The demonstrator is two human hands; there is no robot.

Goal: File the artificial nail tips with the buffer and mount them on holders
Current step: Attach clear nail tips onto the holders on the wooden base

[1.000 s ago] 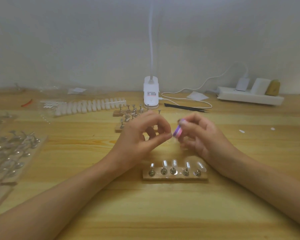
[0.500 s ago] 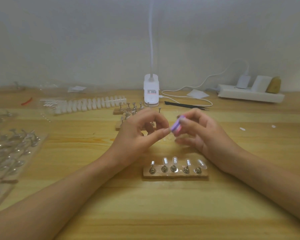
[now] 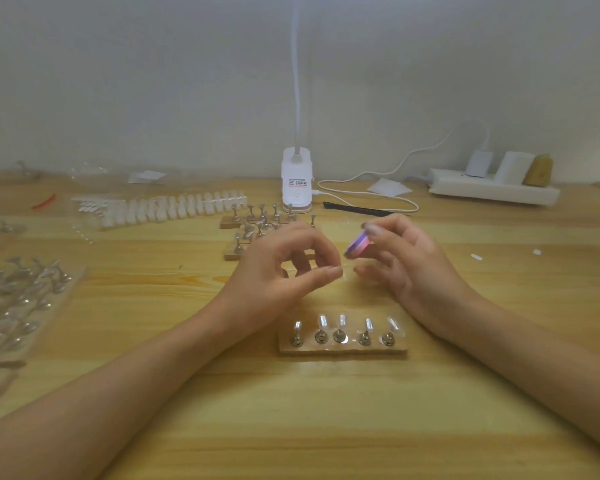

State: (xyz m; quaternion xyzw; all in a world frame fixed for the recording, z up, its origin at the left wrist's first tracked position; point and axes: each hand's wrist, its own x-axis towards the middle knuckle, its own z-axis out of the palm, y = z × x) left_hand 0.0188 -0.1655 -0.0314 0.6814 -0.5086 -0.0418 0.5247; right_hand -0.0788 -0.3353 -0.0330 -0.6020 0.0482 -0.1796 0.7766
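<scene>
Pale wooden tabletop (image 3: 326,427) fills my view, with a grey wall behind it. At centre I see the left hand (image 3: 284,268), thumb and forefinger pinched on a clear nail tip (image 3: 344,272) that is faint against the wood. Just right of it, the right hand (image 3: 409,268) grips the purple-and-pink buffer (image 3: 358,245) between thumb and forefinger. The buffer is tilted just above the tip, and I cannot tell whether they touch. Nearer me sits a holder block (image 3: 343,349) carrying five mounted tips (image 3: 323,321). Far back stand a white lamp base (image 3: 296,185) and, to its left, a row of loose tips (image 3: 174,209).
</scene>
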